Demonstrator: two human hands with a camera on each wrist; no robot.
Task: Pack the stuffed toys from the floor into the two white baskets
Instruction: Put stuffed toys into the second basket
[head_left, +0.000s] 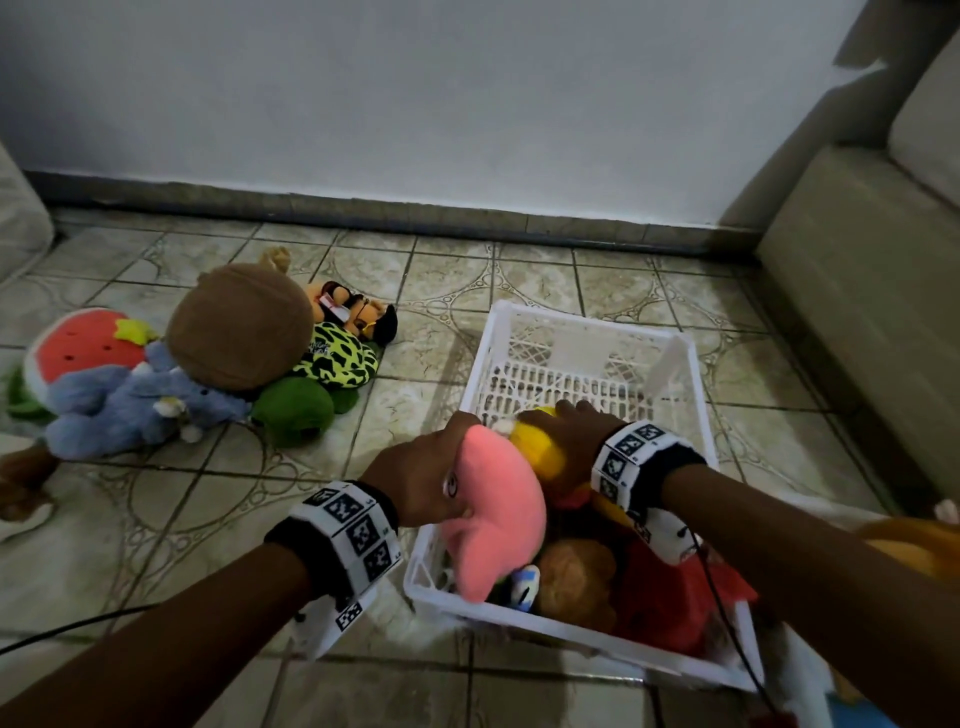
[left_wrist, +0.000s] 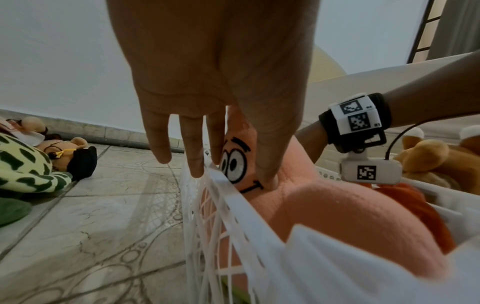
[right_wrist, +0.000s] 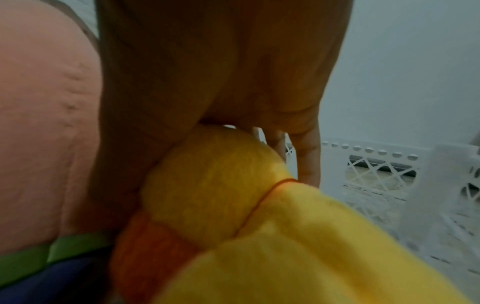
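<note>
Two white baskets stand on the tiled floor. The far basket (head_left: 587, 317) (right_wrist: 376, 164) looks almost empty. The near basket (head_left: 519, 621) (left_wrist: 233, 195) holds a brown bear (head_left: 576, 577), a red toy (head_left: 665, 597) and others. My left hand (head_left: 441, 467) (left_wrist: 233, 174) pinches the top of a pink star toy (head_left: 498, 509) (left_wrist: 350, 216) at the near basket's left rim, with the thumb pressed into its face. My right hand (head_left: 566, 421) (right_wrist: 215, 164) grips a yellow toy (head_left: 540, 447) (right_wrist: 285, 246) where the two baskets meet.
A pile of toys lies on the floor at left: a brown round one (head_left: 239, 322), a blue one (head_left: 130, 400), a watermelon (head_left: 83, 348), a green-and-black one (head_left: 337, 358) and a mouse doll (head_left: 358, 312). A sofa (head_left: 857, 312) stands right of the baskets. A cable (head_left: 52, 629) crosses the floor.
</note>
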